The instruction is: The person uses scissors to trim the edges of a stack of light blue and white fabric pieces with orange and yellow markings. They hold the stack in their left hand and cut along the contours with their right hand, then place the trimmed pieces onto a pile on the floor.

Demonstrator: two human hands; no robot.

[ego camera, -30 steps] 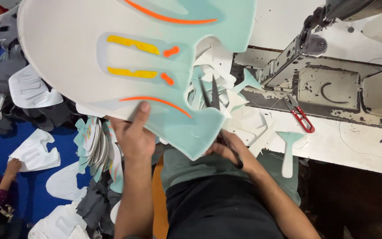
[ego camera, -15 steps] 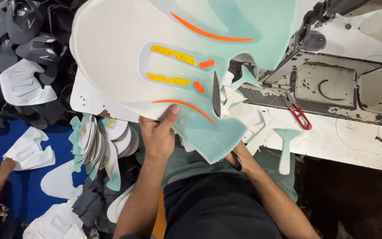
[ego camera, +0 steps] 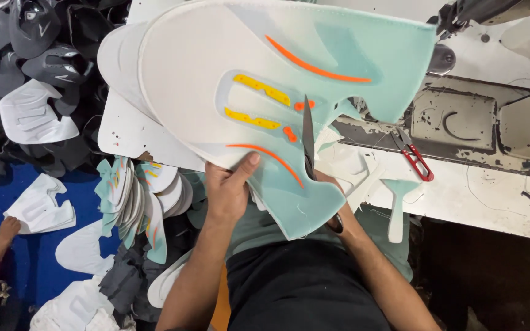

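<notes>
Shoe upper [ego camera: 216, 92] hides right hand, probably gripping scissors [ego camera: 308, 141].

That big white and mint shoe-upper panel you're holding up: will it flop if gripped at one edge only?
Probably little: the panel spans wide from the left hand pinching its lower edge, yet stays nearly flat. It looks thin and light. The scissors in the right hand poke through its cut-out.
</notes>
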